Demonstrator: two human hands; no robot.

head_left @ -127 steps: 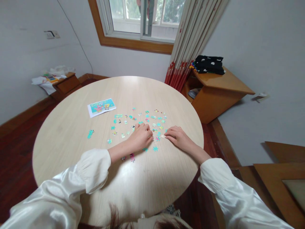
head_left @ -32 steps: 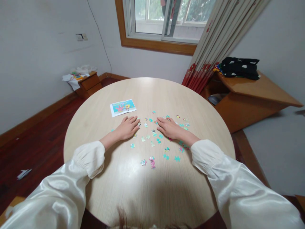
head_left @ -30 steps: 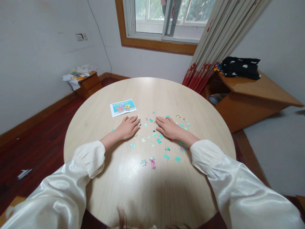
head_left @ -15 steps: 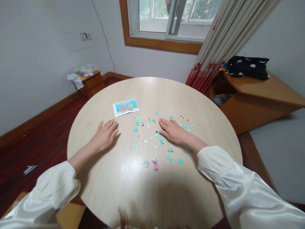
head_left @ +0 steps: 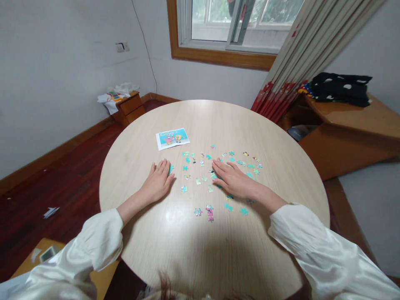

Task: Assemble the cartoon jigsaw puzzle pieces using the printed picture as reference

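Note:
My left hand point(head_left: 158, 181) lies palm down and flat on the round table point(head_left: 175, 246), fingers stretched out. A teal jigsaw piece point(head_left: 171, 168) shows beside its fingertips. To the right, my right hand point(head_left: 233, 180) is spread palm down over the scattered puzzle pieces, covering some of them. Around it lie several small pieces, mostly teal, such as a teal piece point(head_left: 244, 211) nearer to me. A pink joined cluster point(head_left: 209, 213) sits in front, with a whitish piece point(head_left: 198, 211) to its left. Neither hand visibly grasps anything.
A printed cartoon picture point(head_left: 173, 138) lies on the table behind my left hand. Past the table stand a small wooden cabinet point(head_left: 131, 109) at left and a wooden desk point(head_left: 346, 137) with dark cloth point(head_left: 342, 89) at right. A yellow seat point(head_left: 104, 277) is at lower left.
My left hand has slid right, closer to the pieces, and a teal piece now shows by its fingers. My right hand has shifted slightly toward me. The view has turned a little left.

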